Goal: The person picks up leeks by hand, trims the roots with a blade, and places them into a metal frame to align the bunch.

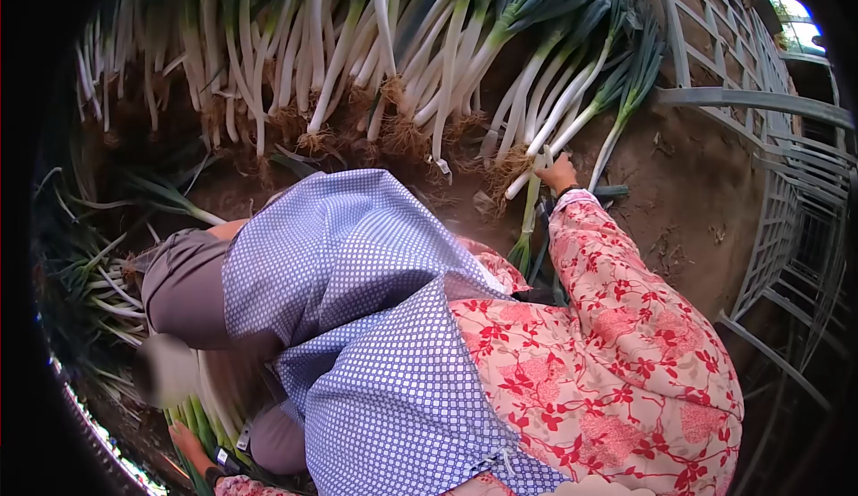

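Note:
My right hand (559,174), at the upper right, is closed on a leek (533,210) near its white end, beside a row of loose leeks (451,58) with hairy roots. The held leek's green leaves point down the view. At the bottom left, my left hand (188,447) is closed around the side of a bundle of leeks (217,398) between my knees. Small white tags (243,439) show on that bundle. The root end of the bundle is partly hidden by a blurred pale round shape (170,371).
Bare soil (684,201) lies right of the leek row. Pale metal racks or frames (778,201) stand along the right edge, one bar (760,101) jutting toward the leeks. More leeks (116,295) lie at the left. My apron (357,246) and knees fill the middle.

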Available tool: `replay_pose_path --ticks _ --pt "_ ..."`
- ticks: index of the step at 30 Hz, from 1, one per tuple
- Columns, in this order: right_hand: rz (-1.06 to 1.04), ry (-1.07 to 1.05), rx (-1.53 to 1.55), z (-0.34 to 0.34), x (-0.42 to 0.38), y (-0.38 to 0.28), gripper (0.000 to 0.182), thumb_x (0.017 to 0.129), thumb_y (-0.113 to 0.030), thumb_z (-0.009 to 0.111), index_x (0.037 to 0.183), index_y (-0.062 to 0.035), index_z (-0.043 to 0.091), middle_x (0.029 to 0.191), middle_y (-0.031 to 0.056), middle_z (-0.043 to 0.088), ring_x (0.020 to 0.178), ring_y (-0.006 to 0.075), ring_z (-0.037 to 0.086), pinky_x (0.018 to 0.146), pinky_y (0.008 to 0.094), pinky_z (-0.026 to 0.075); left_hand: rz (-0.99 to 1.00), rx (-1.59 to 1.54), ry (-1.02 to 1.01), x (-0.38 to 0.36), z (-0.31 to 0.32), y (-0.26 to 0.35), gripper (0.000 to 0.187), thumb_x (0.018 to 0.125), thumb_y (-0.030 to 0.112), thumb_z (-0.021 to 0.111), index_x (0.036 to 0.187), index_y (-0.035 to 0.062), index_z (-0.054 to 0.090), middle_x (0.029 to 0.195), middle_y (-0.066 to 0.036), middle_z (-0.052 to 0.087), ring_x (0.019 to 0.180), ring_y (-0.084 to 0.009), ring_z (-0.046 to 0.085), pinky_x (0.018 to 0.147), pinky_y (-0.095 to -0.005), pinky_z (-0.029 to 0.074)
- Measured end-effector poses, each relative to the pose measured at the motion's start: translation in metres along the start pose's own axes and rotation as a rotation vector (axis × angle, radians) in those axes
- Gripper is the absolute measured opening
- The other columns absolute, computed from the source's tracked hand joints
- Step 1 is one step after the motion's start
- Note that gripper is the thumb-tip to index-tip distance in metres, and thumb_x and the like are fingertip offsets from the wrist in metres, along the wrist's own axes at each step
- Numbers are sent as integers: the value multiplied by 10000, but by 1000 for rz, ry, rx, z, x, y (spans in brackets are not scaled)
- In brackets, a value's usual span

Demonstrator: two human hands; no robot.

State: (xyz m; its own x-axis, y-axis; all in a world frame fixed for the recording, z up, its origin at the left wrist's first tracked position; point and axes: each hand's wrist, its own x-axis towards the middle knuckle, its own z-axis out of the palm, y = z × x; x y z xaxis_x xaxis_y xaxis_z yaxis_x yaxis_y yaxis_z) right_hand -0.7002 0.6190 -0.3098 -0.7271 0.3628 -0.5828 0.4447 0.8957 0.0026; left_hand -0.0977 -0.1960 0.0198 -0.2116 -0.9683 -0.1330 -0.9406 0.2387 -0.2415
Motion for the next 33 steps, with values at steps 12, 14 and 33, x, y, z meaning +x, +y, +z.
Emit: replay_pose_path --ticks 12,14,33 --pt "-277 -482 54 43 -29 -12 290 730 -202 635 969 -40 659 940 188 659 898 333 631 817 392 486 -69 122 -49 -13 -16 8 687 929 490 409 1288 -96 404 1308 -291 433 1219 -391 414 1011 -404 334" --pt "-171 -28 187 55 -6 -8 295 764 -205 592 1008 -44 629 956 212 646 934 380 609 848 426 471 0 68 26 -6 -1 -11 700 921 508 411 1273 -98 414 1267 -305 463 1173 -415 449 981 -421 360" --pt "403 -131 1316 67 153 11 376 812 65 453 1180 13 398 980 242 580 741 343 634 480 416 509 -122 84 -155 12 -1 -11 742 914 520 427 1303 -110 377 1311 -297 430 1218 -393 422 1017 -396 331"
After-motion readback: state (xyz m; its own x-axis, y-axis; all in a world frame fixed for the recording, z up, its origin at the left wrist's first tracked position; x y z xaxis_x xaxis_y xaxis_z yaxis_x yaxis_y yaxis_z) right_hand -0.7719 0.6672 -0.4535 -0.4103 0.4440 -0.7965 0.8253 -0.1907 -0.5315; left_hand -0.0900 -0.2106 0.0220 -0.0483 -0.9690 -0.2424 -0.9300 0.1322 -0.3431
